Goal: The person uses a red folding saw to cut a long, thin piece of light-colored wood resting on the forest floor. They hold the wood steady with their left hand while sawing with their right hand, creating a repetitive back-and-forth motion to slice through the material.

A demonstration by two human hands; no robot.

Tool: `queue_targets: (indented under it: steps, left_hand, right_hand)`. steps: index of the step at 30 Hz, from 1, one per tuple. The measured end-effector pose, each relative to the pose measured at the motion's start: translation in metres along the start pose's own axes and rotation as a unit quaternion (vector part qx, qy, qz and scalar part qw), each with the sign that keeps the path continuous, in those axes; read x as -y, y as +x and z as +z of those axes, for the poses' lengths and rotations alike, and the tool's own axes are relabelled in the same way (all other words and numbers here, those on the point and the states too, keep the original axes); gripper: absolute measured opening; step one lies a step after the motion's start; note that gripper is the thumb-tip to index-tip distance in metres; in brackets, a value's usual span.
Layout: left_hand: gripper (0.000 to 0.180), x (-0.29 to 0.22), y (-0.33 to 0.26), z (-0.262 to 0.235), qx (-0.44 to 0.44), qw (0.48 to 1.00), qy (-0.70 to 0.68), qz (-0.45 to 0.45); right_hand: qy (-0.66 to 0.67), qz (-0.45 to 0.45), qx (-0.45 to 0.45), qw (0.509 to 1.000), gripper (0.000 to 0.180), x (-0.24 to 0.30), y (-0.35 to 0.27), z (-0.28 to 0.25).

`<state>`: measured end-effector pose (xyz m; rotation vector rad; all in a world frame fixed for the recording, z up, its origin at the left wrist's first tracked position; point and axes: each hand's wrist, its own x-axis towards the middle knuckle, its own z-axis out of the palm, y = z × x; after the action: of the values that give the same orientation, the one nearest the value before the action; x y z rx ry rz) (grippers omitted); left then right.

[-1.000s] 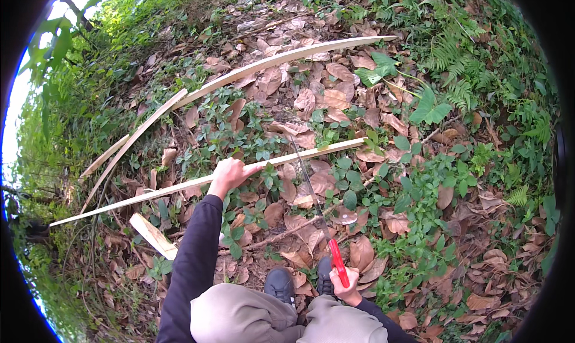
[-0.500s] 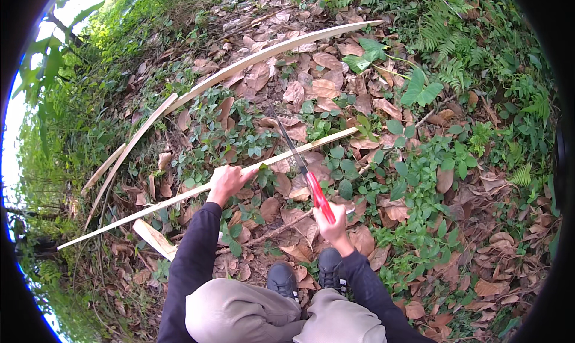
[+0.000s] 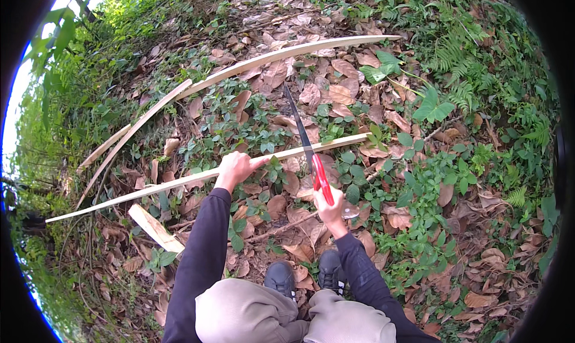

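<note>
A long, thin, pale wooden strip [image 3: 162, 187] runs from the lower left up to the middle right. My left hand [image 3: 235, 168] is closed round it near its middle, thumb stretched along the wood. In my right hand [image 3: 329, 204] is the red handle of a hand saw [image 3: 297, 116]. The saw's dark blade points up and away, crossing over the strip to the right of my left hand. Whether the teeth touch the wood, I cannot tell.
Beyond the strip lies a long curved plank [image 3: 269, 56], with other pale slats [image 3: 141, 126] at its left end. A short split wood chunk [image 3: 154, 227] rests near my left forearm. Dry leaves, low green plants and a thin stick [image 3: 281, 228] cover the ground.
The saw has swung more upright and its handle has shifted up, with the blade now across the strip. My left hand still grips the strip; the whole view has shifted slightly.
</note>
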<state>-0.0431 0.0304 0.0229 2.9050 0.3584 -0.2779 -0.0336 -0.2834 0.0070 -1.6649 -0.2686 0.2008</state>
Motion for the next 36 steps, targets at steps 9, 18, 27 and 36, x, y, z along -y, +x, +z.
queue_targets:
  steps: [9, 18, 27, 36]
  left_hand:
    - [0.087, 0.004, 0.004, -0.002, -0.028, 0.999, 0.008, 0.032]
    - [0.085, 0.0, 0.003, -0.002, 0.0, 0.999, -0.035, 0.02]
    - [0.09, 0.002, 0.005, -0.003, 0.0, 0.999, -0.026, 0.034]
    - [0.084, -0.013, -0.014, 0.001, 0.059, 0.996, 0.002, 0.065]
  right_hand:
    - [-0.053, 0.038, 0.047, 0.997, 0.022, 0.038, -0.146, -0.085]
    - [-0.121, -0.06, 0.026, 0.99, 0.023, 0.029, -0.079, -0.044]
    - [-0.057, 0.077, 0.012, 0.995, 0.02, 0.043, -0.109, -0.055]
    - [-0.054, 0.021, 0.013, 0.998, 0.02, 0.03, -0.099, -0.064]
